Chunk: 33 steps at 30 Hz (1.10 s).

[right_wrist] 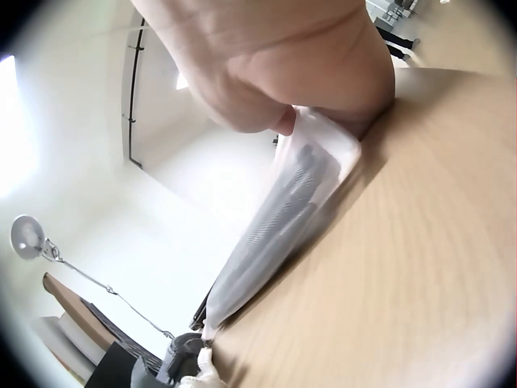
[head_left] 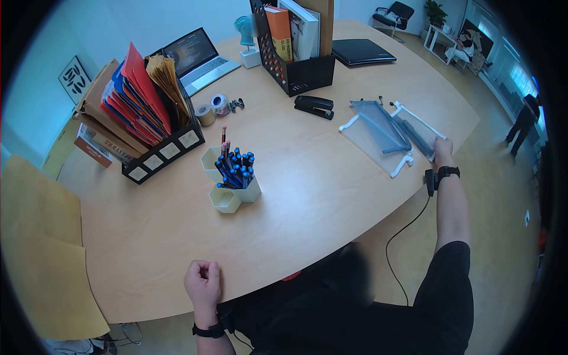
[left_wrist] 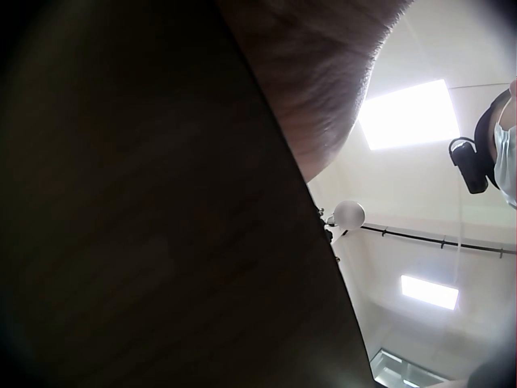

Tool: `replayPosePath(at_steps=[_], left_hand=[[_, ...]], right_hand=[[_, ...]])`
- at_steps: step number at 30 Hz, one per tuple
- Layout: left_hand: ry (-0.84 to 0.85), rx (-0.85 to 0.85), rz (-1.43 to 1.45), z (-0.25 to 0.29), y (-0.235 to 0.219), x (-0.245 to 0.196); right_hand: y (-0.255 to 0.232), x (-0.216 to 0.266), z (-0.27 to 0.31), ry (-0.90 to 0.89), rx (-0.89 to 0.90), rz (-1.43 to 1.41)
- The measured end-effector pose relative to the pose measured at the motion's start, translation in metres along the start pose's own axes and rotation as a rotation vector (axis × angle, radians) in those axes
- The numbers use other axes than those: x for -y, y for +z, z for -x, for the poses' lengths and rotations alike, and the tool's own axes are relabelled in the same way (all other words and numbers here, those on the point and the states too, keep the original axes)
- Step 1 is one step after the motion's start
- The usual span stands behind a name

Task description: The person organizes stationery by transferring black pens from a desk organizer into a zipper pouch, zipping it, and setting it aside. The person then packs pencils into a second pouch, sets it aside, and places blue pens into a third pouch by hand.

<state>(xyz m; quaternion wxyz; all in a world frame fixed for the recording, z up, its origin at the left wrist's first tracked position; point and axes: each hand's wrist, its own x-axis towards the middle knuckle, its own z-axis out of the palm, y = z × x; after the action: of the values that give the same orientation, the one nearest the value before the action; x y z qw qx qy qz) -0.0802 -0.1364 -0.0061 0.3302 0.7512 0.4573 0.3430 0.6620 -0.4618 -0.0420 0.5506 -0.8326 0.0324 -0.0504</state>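
At the table's right edge my right hand (head_left: 442, 149) pinches the near corner of a translucent pouch with a white edge (head_left: 421, 121). In the right wrist view that pouch (right_wrist: 279, 206) slants up from the tabletop to the fingers, with a ribbed grey shape showing through it. Just left lie a blue-grey translucent pouch (head_left: 381, 127) and a clear sheet-like pouch with white ends (head_left: 368, 152), partly under it. My left hand (head_left: 203, 283) rests loosely curled on the table's front edge, holding nothing. Mostly the dark table side (left_wrist: 161, 226) fills the left wrist view.
Hexagonal cups with blue-capped pens (head_left: 236, 177) stand mid-table. Behind are a black stapler (head_left: 314, 107), tape rolls (head_left: 219, 105) and a black book holder (head_left: 307, 74). A file box (head_left: 168, 151) and laptop (head_left: 201, 62) sit left. A cable (head_left: 395, 236) hangs from my right wrist.
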Motion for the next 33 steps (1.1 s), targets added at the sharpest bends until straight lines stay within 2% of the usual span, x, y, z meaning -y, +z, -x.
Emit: replayPosePath(at_steps=[1, 3, 4, 6, 7, 9, 10, 12, 13, 15, 16, 18, 22, 24, 25, 27, 28, 30, 33], left_hand=[[-0.001, 0.0, 0.003, 0.0, 0.0, 0.001], [-0.003, -0.003, 0.004, 0.0, 0.0, 0.001], [-0.001, -0.005, 0.001, -0.001, 0.0, 0.0], [-0.004, -0.012, -0.006, -0.001, 0.001, 0.0], [0.001, -0.011, -0.015, -0.001, 0.001, 0.0], [0.003, -0.01, -0.026, -0.001, 0.001, 0.0], [0.009, -0.011, -0.021, -0.001, 0.001, 0.0], [0.016, -0.016, -0.015, -0.001, 0.001, -0.001], [0.027, -0.017, -0.016, -0.001, 0.001, 0.0], [0.033, -0.024, -0.02, 0.0, 0.0, -0.001], [0.03, -0.021, -0.02, 0.0, 0.001, -0.002], [0.018, -0.033, -0.027, 0.0, 0.0, -0.004], [0.043, -0.044, -0.087, 0.001, -0.001, -0.004], [0.048, -0.061, -0.108, 0.0, -0.003, -0.007], [0.028, -0.027, -0.114, 0.0, -0.005, -0.011], [-0.002, -0.008, -0.119, 0.0, -0.007, -0.014], [0.008, -0.005, -0.111, 0.0, -0.006, -0.014], [0.013, -0.012, -0.099, 0.0, -0.007, -0.013], [-0.005, -0.013, -0.119, 0.0, -0.009, -0.012]], right_hand=[[0.003, 0.01, 0.014, 0.002, 0.002, -0.001], [0.014, 0.065, 0.082, -0.369, -0.365, 0.645], [0.018, 0.082, 0.104, -0.371, -0.362, 0.643], [0.027, 0.108, 0.136, -0.605, -0.313, 0.769], [0.033, 0.115, 0.145, -0.608, -0.307, 0.767], [0.04, 0.122, 0.157, -0.761, -0.479, 0.974], [0.043, 0.117, 0.153, -0.761, -0.476, 0.972], [0.05, 0.107, 0.139, -0.834, -0.273, 0.975], [0.051, 0.118, 0.149, -0.837, -0.272, 0.972], [0.053, 0.146, 0.178, -0.552, 0.243, 0.986], [0.055, 0.145, 0.178, -0.558, 0.25, 0.984], [0.061, 0.139, 0.172, -0.408, 0.401, 0.913], [0.072, 0.103, 0.138, -0.521, 0.398, 0.884], [0.085, 0.064, 0.102, -0.745, 0.367, 0.205], [0.084, 0.076, 0.113, -0.76, 0.388, 0.198], [0.061, 0.123, 0.149, -0.294, 0.599, -0.114], [0.057, 0.129, 0.156, -0.303, 0.613, -0.114], [0.049, 0.139, 0.166, -0.335, 0.742, -0.504], [0.038, 0.16, 0.191, -0.393, 0.709, -0.647]])
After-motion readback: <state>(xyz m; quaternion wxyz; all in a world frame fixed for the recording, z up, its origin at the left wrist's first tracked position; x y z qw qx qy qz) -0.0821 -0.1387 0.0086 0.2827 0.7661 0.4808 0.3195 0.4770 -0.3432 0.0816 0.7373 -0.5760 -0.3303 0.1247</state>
